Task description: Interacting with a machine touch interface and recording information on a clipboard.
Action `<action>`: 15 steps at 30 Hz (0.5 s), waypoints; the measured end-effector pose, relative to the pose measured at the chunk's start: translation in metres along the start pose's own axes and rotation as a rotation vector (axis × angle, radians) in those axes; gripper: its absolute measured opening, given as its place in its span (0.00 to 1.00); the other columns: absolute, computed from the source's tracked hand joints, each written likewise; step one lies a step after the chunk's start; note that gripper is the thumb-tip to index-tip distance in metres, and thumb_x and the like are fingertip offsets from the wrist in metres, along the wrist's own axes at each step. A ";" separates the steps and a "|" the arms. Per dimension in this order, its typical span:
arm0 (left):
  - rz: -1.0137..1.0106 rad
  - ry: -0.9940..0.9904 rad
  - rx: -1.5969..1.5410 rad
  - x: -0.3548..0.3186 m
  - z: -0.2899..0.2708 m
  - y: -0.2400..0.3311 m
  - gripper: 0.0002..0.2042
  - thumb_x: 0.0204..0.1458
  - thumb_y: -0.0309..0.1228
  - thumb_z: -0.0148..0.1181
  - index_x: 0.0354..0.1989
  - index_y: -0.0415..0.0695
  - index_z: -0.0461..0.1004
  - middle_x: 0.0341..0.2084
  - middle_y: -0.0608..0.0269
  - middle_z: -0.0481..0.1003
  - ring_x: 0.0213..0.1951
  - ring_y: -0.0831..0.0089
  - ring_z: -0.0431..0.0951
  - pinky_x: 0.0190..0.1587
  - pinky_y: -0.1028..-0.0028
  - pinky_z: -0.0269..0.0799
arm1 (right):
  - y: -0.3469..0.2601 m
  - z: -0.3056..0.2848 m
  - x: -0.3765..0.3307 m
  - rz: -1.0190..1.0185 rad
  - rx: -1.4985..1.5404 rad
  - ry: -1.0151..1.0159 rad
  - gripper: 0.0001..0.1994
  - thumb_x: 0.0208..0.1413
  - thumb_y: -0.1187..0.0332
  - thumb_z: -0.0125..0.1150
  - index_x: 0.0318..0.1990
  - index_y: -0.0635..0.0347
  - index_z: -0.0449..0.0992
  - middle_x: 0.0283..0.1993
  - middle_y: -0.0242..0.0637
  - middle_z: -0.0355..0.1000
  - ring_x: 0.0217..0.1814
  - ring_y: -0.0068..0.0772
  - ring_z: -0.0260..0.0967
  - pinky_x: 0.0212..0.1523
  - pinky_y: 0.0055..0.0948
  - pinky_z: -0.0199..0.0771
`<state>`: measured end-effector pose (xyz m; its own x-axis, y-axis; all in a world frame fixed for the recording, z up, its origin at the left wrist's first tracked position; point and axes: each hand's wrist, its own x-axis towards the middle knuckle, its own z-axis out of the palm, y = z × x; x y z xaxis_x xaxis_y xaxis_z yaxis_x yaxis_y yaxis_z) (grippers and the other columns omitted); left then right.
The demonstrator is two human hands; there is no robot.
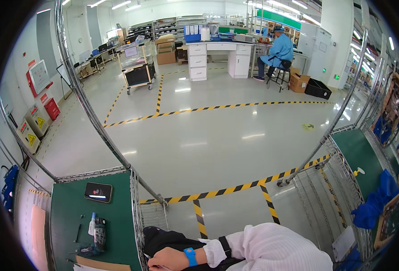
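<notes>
My right hand (169,259) reaches leftward across the bottom edge, in a white ribbed sleeve, with a blue wristband (191,257) and a black band over the cuff. Its fingers curl down and are partly cut off by the edge; a thin pale thing shows at them, too little to name. My left hand is out of the picture. Beside my right hand is a green-topped wire cart (118,226). On it lie a cordless drill (99,237), a small white bottle with a blue cap (92,224), a dark screwdriver bit (78,232) and a phone (98,192).
A second green-topped wire rack (357,153) stands at the right, with blue cloth (380,198) on it. Yellow-black tape (235,186) marks the floor. Farther off are a trolley (136,67), a white desk (197,63) and a seated person in blue (278,49).
</notes>
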<state>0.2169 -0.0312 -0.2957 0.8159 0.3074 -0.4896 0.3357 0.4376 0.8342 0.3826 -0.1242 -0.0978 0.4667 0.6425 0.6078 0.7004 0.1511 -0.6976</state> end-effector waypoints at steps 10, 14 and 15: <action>-0.004 0.013 0.007 0.000 0.002 0.005 0.15 0.64 0.36 0.49 0.53 0.38 0.68 0.36 0.60 0.71 0.35 0.71 0.70 0.42 0.70 0.70 | 0.000 -0.003 -0.001 0.025 0.041 0.014 0.06 0.53 0.62 0.65 0.30 0.50 0.77 0.21 0.39 0.72 0.21 0.44 0.71 0.22 0.39 0.70; -0.003 0.016 0.014 0.000 0.002 0.007 0.16 0.64 0.36 0.49 0.54 0.38 0.67 0.36 0.59 0.71 0.36 0.70 0.70 0.43 0.69 0.70 | 0.001 -0.006 0.000 0.020 0.065 0.034 0.06 0.53 0.63 0.65 0.30 0.51 0.77 0.21 0.39 0.72 0.21 0.44 0.71 0.22 0.38 0.70; -0.003 0.018 0.012 0.000 0.003 0.007 0.16 0.64 0.36 0.49 0.54 0.38 0.67 0.36 0.59 0.71 0.36 0.70 0.70 0.43 0.69 0.70 | 0.000 -0.007 0.001 0.023 0.082 0.031 0.06 0.54 0.63 0.65 0.30 0.51 0.77 0.21 0.39 0.72 0.21 0.44 0.71 0.22 0.38 0.69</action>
<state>0.2209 -0.0304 -0.2894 0.8062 0.3211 -0.4969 0.3441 0.4288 0.8353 0.3869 -0.1290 -0.0949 0.4997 0.6231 0.6017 0.6430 0.1985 -0.7397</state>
